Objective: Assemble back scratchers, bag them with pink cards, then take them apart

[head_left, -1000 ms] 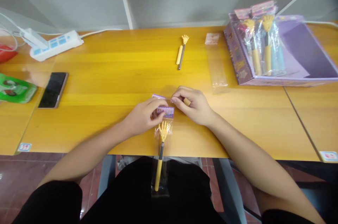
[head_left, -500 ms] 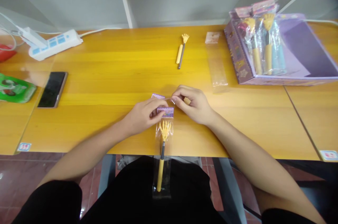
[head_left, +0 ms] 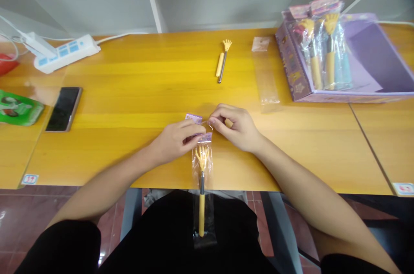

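Left hand [head_left: 176,140] and right hand [head_left: 236,127] still pinch bagged scratcher [head_left: 202,188], apparently hanging straighter.

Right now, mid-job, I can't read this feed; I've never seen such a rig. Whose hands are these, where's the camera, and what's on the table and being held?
No machine here: a person works with two bare hands. The picture comes from a camera worn on that person's head, looking forward and down, so the arms enter from below. The left hand and right hand both pinch the top of a bagged scratcher, a yellow hand-shaped stick in a clear sleeve that overhangs the table edge. Farther back lie a loose scratcher, an empty sleeve and a purple box holding packed scratchers. Left are a phone and a power strip.
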The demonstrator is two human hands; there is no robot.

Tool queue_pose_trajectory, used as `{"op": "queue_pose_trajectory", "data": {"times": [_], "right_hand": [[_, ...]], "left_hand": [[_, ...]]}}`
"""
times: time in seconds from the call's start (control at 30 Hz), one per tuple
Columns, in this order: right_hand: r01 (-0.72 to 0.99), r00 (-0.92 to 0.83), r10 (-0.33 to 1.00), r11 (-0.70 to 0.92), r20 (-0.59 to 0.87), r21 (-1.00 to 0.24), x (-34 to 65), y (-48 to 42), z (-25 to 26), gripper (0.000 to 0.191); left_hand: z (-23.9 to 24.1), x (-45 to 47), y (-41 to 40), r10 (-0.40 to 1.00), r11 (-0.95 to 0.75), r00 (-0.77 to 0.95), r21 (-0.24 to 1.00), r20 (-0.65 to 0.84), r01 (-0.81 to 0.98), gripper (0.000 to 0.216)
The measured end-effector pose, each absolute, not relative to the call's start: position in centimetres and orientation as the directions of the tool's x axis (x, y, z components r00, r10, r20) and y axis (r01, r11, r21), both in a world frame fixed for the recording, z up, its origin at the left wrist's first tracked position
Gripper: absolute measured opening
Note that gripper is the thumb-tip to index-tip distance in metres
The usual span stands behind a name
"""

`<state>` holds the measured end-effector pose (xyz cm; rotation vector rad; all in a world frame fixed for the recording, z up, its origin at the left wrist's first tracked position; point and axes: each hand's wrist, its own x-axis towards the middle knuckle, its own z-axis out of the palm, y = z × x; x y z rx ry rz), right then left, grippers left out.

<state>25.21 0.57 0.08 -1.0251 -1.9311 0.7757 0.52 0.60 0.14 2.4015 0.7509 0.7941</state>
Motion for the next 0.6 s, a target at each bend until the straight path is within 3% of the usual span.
{"op": "queue_pose_trajectory", "data": {"times": [0.6], "right_hand": [[0.385, -0.359, 0.878, 0.449, 0.318, -0.806, 25.34, 0.70, 0.06, 0.024]], "left_hand": [[0.03, 0.34, 0.69, 0.619, -0.732, 0.698, 0.585, 0.360, 0.348, 0.016]]}}
